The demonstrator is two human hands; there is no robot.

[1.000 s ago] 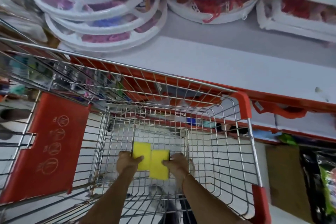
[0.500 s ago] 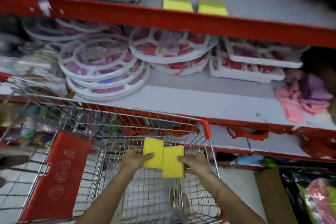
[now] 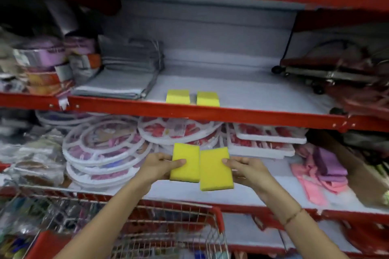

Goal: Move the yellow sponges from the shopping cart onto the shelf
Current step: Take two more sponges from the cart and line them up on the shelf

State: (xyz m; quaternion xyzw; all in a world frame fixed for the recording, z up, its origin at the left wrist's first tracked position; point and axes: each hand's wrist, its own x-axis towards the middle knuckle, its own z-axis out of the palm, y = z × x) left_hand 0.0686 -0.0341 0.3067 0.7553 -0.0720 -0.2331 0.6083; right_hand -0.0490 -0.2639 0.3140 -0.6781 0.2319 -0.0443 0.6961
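Observation:
My left hand (image 3: 158, 166) grips one yellow sponge (image 3: 185, 163) by its left edge. My right hand (image 3: 246, 169) grips a second yellow sponge (image 3: 215, 169) by its right edge. Both sponges are held side by side, flat faces toward me, above the wire shopping cart (image 3: 160, 227) and in front of the lower shelf. Two more yellow sponges (image 3: 177, 96) (image 3: 208, 98) sit next to each other at the front edge of the upper grey shelf (image 3: 263, 99), straight above my hands.
Folded grey cloths (image 3: 124, 82) lie left of the shelf sponges, a dark wheeled item (image 3: 328, 71) to the right. White round racks (image 3: 105, 149) and white trays (image 3: 265, 143) fill the lower shelf, pink and purple cloths (image 3: 324, 172) at its right. Red shelf rails cross the view.
Both hands have lifted the two sponges up out of the cart to the lower shelf's height. The view has tilted upward, bringing the upper shelf into full sight.

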